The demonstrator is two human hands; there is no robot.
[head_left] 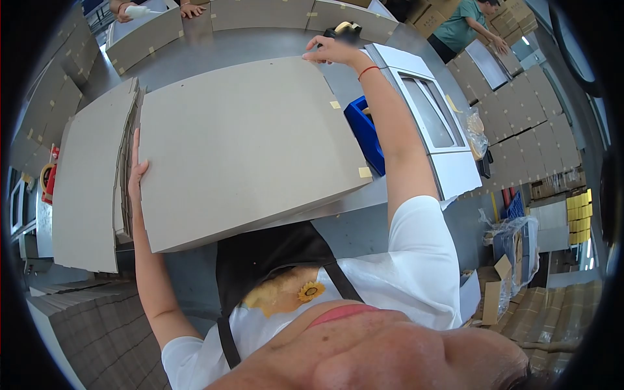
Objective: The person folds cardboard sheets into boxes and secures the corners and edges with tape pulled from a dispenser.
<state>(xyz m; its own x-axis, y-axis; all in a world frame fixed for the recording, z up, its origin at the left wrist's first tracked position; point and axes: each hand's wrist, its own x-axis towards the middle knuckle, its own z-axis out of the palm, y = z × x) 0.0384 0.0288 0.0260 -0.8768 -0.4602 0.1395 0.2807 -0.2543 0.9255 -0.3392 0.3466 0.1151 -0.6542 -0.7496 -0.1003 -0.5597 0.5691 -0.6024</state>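
A large grey cardboard box [240,143] lies flat in front of me, with small yellow tape pieces along its right edge. My left hand [137,170] rests against the box's left side, fingers stretched out along it and thumb at the edge. At the far right corner is my right hand [331,51], its fingers apart and slightly bent, the lower ones touching or close to the box's edge. Whether the fingertips press on the cardboard is hard to see. A black tape dispenser [343,30] stands just beyond this hand.
Flat cardboard sheets [94,182] are stacked at the left. Right of the box are a blue bin [366,133] and white printed cardboard pieces with windows [426,110]. Across the table, a person's hands [192,10] show. Another person in a green shirt [458,29] handles boxes at far right.
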